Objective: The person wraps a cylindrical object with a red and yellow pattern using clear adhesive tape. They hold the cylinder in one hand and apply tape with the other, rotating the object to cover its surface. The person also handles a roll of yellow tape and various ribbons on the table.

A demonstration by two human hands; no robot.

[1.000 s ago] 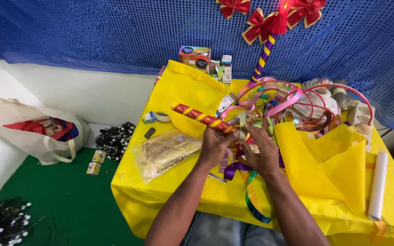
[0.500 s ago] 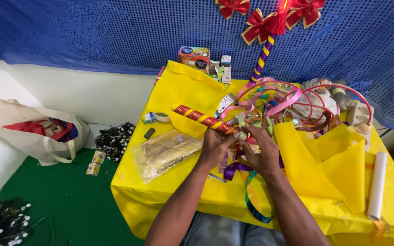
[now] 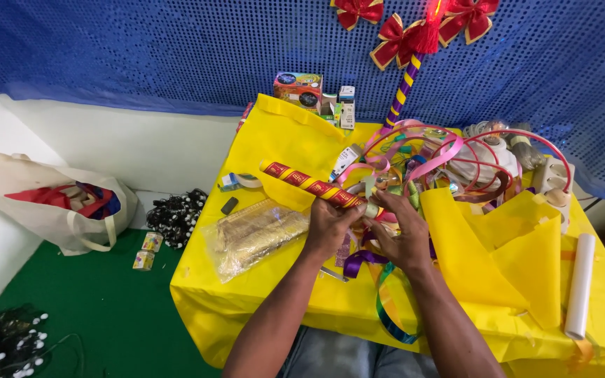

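Gripping the near end of a red-and-gold stick (image 3: 313, 185), the left hand (image 3: 328, 227) has its fingers curled shut around it, thumb on top. The right hand (image 3: 404, 238) meets the same end from the other side, fingertips pinched at a small pale tape roll (image 3: 371, 209) against the stick's tip. The stick lies aslant on the yellow table (image 3: 274, 301), its far end pointing up-left. A purple ribbon (image 3: 355, 262) trails beneath the hands, and a striped ribbon (image 3: 386, 315) hangs over the table's near edge. A clear packet (image 3: 253, 234) lies just left of the left hand. Tangled pink ribbons (image 3: 421, 150) sit behind the hands. Yellow sheets (image 3: 498, 245) lie to the right, a white roll (image 3: 579, 283) beyond them. A cloth bag (image 3: 50, 203) rests on the floor, well apart.
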